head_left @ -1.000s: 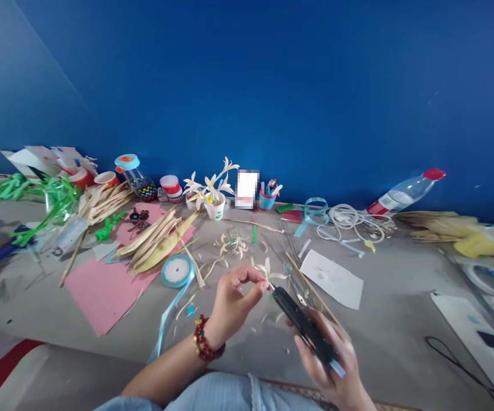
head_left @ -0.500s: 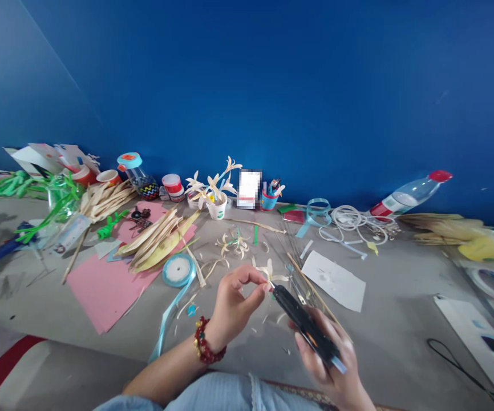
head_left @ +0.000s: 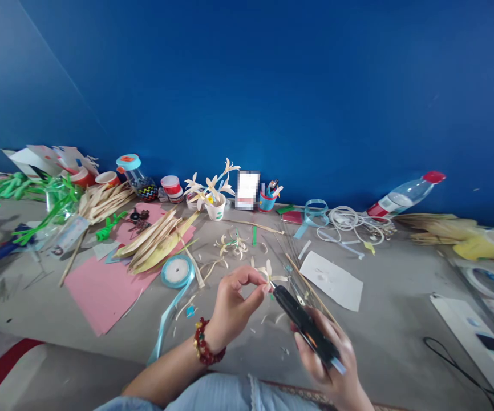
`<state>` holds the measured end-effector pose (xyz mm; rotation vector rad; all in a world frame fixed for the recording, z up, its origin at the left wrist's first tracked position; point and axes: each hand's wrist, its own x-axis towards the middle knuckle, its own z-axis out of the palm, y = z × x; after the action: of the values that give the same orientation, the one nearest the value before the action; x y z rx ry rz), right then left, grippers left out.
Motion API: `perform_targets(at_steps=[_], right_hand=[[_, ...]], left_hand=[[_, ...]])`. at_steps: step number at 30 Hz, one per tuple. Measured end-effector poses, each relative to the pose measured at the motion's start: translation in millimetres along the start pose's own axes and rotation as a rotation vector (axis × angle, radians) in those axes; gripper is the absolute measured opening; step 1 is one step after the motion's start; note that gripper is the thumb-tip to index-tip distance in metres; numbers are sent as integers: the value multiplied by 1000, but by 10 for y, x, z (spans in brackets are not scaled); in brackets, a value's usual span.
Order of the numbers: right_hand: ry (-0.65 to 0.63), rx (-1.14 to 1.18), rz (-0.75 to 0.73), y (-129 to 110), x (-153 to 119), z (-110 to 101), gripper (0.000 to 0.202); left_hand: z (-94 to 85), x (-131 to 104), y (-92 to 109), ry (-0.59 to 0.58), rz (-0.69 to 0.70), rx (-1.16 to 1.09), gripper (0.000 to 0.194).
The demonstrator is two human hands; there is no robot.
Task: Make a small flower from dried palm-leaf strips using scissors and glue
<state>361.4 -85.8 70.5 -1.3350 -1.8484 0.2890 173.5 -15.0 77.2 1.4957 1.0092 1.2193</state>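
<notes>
My left hand (head_left: 239, 302), with a red bead bracelet at the wrist, pinches a small pale husk flower (head_left: 268, 273) between thumb and fingertips. Black and slim, a glue gun (head_left: 304, 322) lies in my right hand (head_left: 332, 354), its fingers wrapped round the body. The metal tip of the gun meets or nearly meets the base of the flower, close to my left fingertips. A clear glue stick pokes out of its rear end. Behind my hands, loose pale petals (head_left: 233, 245) lie on the grey table (head_left: 384, 342).
A paper cup (head_left: 216, 211) of husk flowers stands near the wall. Left are a blue ribbon roll (head_left: 177, 270), dried husks (head_left: 153, 242) and pink paper (head_left: 101, 291). Right are white paper (head_left: 332, 279), white cord (head_left: 343, 222), a tilted bottle (head_left: 405, 197) and a power strip (head_left: 465, 337).
The view has shifted slightly, so the table items appear a little further left. Both hands keep nearly the same pose, with the gun tip still at the flower.
</notes>
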Motion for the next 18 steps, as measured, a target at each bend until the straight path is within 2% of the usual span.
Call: perform_targets(at_steps=[18], right_hand=[[13,9,-25,20,-21,16,21]], left_hand=[[10,5,11,8,13,35,14]])
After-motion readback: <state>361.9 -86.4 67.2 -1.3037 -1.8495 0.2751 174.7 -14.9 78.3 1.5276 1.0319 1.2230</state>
